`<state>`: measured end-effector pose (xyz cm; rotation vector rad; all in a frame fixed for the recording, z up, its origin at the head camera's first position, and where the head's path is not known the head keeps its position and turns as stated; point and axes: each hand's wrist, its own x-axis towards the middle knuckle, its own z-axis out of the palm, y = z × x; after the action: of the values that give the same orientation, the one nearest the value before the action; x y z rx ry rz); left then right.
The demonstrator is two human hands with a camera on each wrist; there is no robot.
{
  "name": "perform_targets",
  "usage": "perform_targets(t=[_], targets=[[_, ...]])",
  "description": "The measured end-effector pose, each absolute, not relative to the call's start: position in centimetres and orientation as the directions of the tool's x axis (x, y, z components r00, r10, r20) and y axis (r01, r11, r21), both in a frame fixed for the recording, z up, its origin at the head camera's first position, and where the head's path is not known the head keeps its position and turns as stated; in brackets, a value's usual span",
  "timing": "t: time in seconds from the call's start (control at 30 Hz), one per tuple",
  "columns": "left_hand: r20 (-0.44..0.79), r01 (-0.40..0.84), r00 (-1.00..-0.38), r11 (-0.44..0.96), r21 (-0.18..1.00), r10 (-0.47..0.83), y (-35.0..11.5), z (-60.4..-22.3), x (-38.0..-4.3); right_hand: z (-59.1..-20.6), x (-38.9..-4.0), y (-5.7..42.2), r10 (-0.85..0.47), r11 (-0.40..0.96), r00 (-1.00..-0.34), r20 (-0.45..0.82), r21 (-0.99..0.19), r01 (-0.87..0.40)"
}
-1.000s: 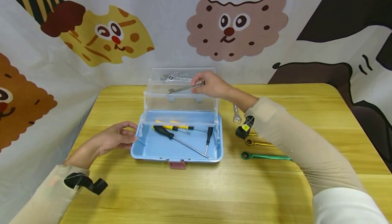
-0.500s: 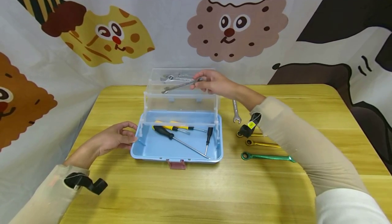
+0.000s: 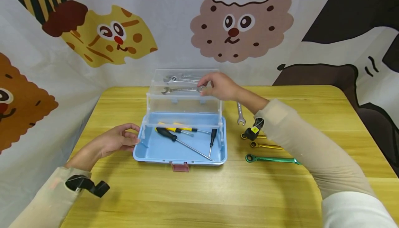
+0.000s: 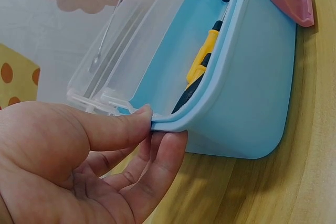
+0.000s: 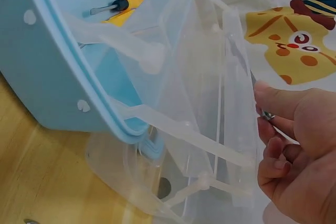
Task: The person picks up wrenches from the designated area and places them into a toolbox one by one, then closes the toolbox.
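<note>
My right hand (image 3: 220, 87) pinches one end of a silver wrench (image 3: 180, 90) between thumb and fingers. The wrench lies nearly level at the clear upper tray (image 3: 184, 104) of an open toolbox; I cannot tell whether it touches the tray floor. Behind it, an adjustable wrench (image 3: 173, 79) and other silver wrenches lie in the rear clear tray. At the toolbox's left end my left hand (image 4: 89, 156) grips the blue rim (image 4: 170, 124), thumb on top and fingers below. Inside the blue base (image 3: 149, 156) lie a large black screwdriver (image 3: 166, 134), a small black screwdriver (image 3: 213, 138) and yellow-handled screwdrivers (image 3: 185, 129).
Right of the toolbox, a silver wrench (image 3: 240, 114), two gold ratchet wrenches (image 3: 268, 146) and a green ratchet wrench (image 3: 271, 159) lie on the wooden table (image 3: 199, 197). A pink latch (image 3: 179, 167) hangs at the toolbox front. A printed curtain (image 3: 174, 41) stands behind.
The wrench in my right hand has swung from a slant to nearly level, its free end moving left and settling at the upper tray. My left hand stays at the rim.
</note>
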<state>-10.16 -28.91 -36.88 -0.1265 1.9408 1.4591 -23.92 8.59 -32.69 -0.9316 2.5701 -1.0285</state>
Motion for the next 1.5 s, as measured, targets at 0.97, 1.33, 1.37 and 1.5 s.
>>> perform_targets(t=[0.97,1.33,1.37,1.5], targets=[[-0.57,-0.453,-0.757,0.373,0.81,0.319,-28.9,-36.9,-10.1,-32.1,-22.9,9.8,-0.577,0.56,-0.808,0.116,-0.664,-0.496],[-0.576,-0.465,-0.752,0.362,0.808,0.32,-29.0,-37.1,-10.1,-34.1,-21.1,13.1,-0.372,0.633,-0.918,0.137,-0.685,-0.359],[-0.578,-0.468,-0.752,0.361,0.807,0.317,-28.9,-37.1,-10.1,-34.4,-20.9,13.4,-0.359,0.637,-0.924,0.134,-0.688,-0.348],[-0.566,-0.454,-0.756,0.36,0.815,0.328,-29.0,-37.2,-10.1,-36.1,-20.4,14.6,-0.312,0.672,-0.945,0.097,-0.681,-0.291]])
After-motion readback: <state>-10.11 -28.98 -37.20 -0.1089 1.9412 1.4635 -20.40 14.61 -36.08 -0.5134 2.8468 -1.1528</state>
